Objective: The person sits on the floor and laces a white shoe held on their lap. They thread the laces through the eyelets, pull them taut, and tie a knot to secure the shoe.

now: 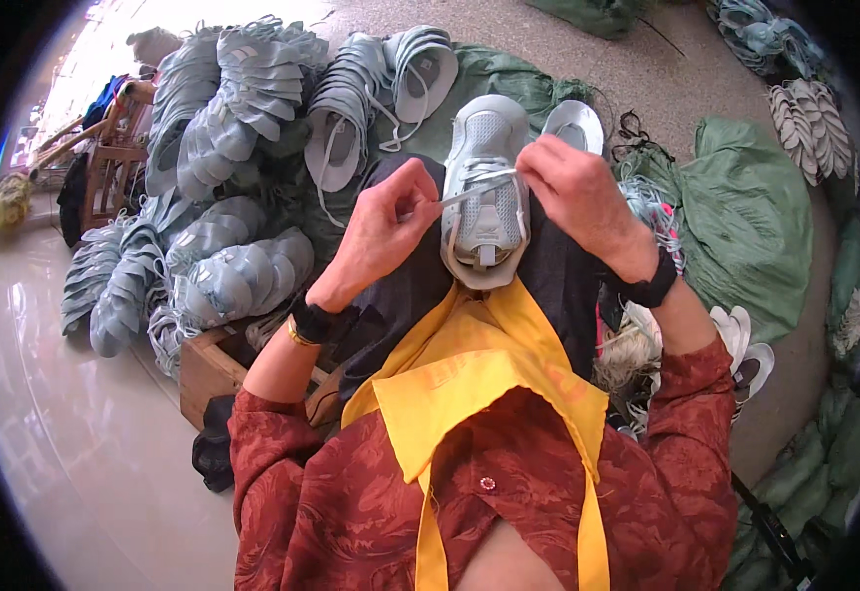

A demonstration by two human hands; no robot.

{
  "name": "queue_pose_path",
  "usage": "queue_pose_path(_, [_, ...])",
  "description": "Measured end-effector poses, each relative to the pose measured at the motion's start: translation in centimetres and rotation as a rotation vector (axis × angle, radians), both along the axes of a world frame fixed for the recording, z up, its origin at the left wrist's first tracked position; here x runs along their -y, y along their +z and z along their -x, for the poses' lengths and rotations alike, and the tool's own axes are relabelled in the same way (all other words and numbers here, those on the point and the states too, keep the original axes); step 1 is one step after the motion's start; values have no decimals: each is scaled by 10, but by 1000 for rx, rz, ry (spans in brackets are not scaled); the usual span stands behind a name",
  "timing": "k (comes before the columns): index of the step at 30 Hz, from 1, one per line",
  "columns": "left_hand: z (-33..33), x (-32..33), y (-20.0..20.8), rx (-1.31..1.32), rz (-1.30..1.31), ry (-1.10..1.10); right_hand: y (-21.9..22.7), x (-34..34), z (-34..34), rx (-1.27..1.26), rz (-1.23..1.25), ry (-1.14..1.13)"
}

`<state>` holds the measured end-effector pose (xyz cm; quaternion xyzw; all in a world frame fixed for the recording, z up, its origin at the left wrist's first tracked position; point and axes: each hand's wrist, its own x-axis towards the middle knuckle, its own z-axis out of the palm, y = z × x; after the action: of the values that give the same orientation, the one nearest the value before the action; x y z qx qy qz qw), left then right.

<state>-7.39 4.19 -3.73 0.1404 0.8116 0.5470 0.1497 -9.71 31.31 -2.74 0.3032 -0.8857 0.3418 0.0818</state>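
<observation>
Red shirt (646, 512) closest, heel-side of grey shoe (487, 222), yellow apron (435, 409) between. Forearms reach forward, angled in toward shoe. Left hand (387, 227) left of shoe, right hand (582, 192) right of it, each pinching a lace (479, 188) stretched slantwise across shoe. Shoe between both hands, heel by apron, toe away from body, long axis fore-aft. Stacked shoe uppers (238, 108) left of shoe, green sack (745, 227) right.
</observation>
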Motion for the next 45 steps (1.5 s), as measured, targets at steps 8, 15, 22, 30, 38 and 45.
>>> queue_pose_path(8, [0, 2, 7, -109, 97, -27, -8, -17, -22, -46, -117, 100])
queue_pose_path(15, [4, 3, 10, -555, 366, -78, -10, -26, -15, -14, -31, -24])
queue_pose_path(22, [1, 29, 26, -519, 444, -98, -9, -55, -30, 65, -14, -108])
queue_pose_path(30, [-15, 104, 15, -407, 497, 56, -20, -143, -60, 169, 23, -477])
queue_pose_path(38, [-25, 198, 23, -329, 766, 342, -70, -272, -101, 341, 77, -834])
queue_pose_path(45, [-20, 336, 14, -330, 939, 550, -93, -343, -129, 384, 92, -953])
